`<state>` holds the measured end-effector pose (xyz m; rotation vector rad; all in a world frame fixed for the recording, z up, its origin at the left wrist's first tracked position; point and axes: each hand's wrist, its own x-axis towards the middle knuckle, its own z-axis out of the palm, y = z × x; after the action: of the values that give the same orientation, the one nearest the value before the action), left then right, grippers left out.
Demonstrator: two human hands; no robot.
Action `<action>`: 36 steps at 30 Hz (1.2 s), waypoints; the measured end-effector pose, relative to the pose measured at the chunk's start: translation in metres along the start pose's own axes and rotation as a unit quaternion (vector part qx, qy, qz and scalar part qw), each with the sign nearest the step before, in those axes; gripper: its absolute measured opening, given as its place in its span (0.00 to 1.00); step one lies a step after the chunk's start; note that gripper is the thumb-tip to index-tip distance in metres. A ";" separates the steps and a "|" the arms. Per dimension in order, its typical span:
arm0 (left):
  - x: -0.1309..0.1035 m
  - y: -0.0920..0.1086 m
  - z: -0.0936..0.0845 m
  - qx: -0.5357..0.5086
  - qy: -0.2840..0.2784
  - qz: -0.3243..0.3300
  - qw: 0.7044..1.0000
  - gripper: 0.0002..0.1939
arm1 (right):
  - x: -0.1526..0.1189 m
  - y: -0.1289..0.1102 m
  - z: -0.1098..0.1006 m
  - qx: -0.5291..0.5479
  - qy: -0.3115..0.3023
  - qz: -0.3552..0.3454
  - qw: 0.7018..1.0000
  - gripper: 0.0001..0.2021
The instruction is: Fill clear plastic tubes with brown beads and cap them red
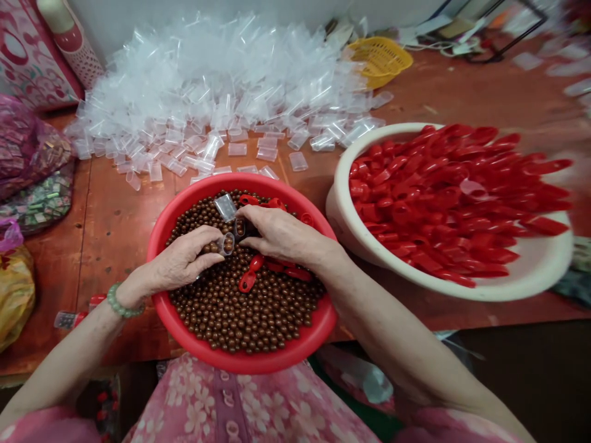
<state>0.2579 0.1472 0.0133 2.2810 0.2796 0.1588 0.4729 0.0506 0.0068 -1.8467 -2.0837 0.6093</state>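
My left hand (189, 255) is closed around a small clear plastic tube (226, 244), its open end turned to the right and brown balls showing inside. Facing it, my right hand (279, 232) pinches a second clear tube (239, 228), partly hidden by the fingers. Both hands are over a red basin (159, 307) filled with shiny brown balls (244, 320). Just above the fingertips, another clear container (225, 207) lies on the balls. Several red plastic pieces (252, 274) rest on the balls under and beside my right hand.
Behind the basin spreads a large heap of clear tubes (221, 86). A cream basin (339, 184) of red plastic pieces (443, 197) stands on the right. At the back is a yellow basket (381, 58). Filled bags (34, 147) sit at the left, near a filled tube (67, 319).
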 end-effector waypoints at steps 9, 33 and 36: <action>-0.016 0.010 0.008 -0.238 0.086 -0.058 0.966 0.16 | -0.048 -0.045 -0.013 -0.029 -0.080 -0.076 0.993 0.12; -0.018 0.036 0.025 -0.454 0.165 -0.160 0.861 0.14 | -0.025 -0.053 -0.001 0.318 0.169 -0.012 0.933 0.14; -0.018 0.042 0.029 -0.460 0.197 -0.167 0.849 0.13 | -0.025 -0.055 0.000 0.312 0.182 -0.021 0.932 0.16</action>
<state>0.2527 0.0949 0.0253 1.2016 0.6478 0.4690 0.4283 0.0213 0.0355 -1.4095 -1.4590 0.7415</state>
